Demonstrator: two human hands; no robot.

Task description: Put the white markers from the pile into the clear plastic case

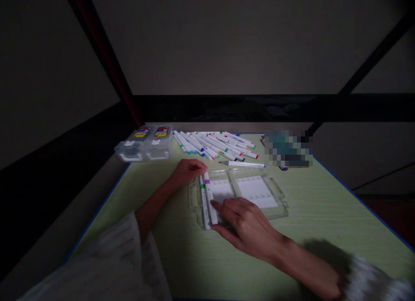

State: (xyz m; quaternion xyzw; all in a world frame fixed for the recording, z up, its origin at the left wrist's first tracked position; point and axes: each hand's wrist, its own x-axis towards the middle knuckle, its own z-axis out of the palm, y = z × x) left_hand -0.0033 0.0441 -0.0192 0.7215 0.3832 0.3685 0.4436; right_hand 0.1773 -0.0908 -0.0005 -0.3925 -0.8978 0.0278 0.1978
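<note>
A clear plastic marker case (pixel 275 212) lies opened flat on the table, with white inserts in its two halves. At its left side two white markers lie side by side, a green-banded marker (pixel 204 201) and a purple-banded marker (pixel 209 193). My left hand (pixel 186 172) has its fingers closed at the far end of the purple-banded marker. On that marker's near part rests the index finger of my right hand (pixel 246 225), its thumb by the near end and the other fingers curled. Beyond the case lies a single white marker (pixel 243 164) with a grey tip.
A loose heap of white markers (pixel 210 143) with coloured ends spreads across the back of the table (pixel 129 223). Two closed clear cases (pixel 157 152) stand at the back left. At the back right is a blurred-out flat object (pixel 285 147), with a purple-ended marker beside it.
</note>
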